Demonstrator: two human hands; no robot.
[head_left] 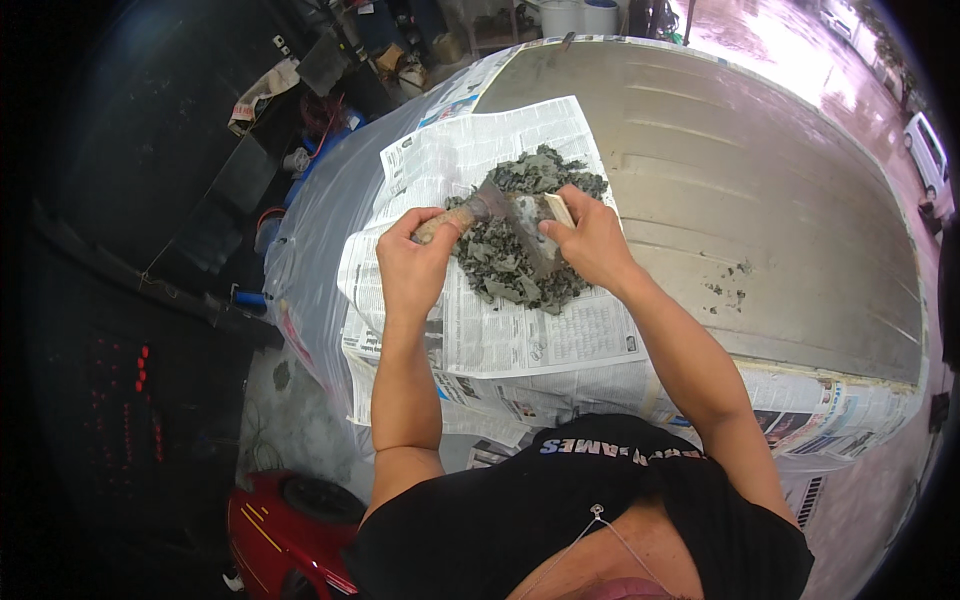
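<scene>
Two bare hands work close together but apart, each closed around a tool. The left hand (412,250) grips the rough tan handle of a scraper (488,203), its dull blade pointing up and to the right. The right hand (592,240) holds a broad, stained metal spreader (532,228) by its pale grip edge, thumb on the near side and fingers behind, the blade slanting downward. The two blades nearly meet; whether they touch is hard to tell.

Directly under the tools lies a heap of crumbled grey-green flakes (515,275), piled on spread newspaper (480,345). The newspaper covers the left part of a large, ribbed metal panel (730,190), bare and dull, with a few dark crumbs (735,285) on its right side. Clear plastic sheeting (330,220) drapes down to the left.

Farther out, a red car (275,540) stands at lower left, pale buckets (580,18) at the top, and a white vehicle (926,148) outside at far right.
</scene>
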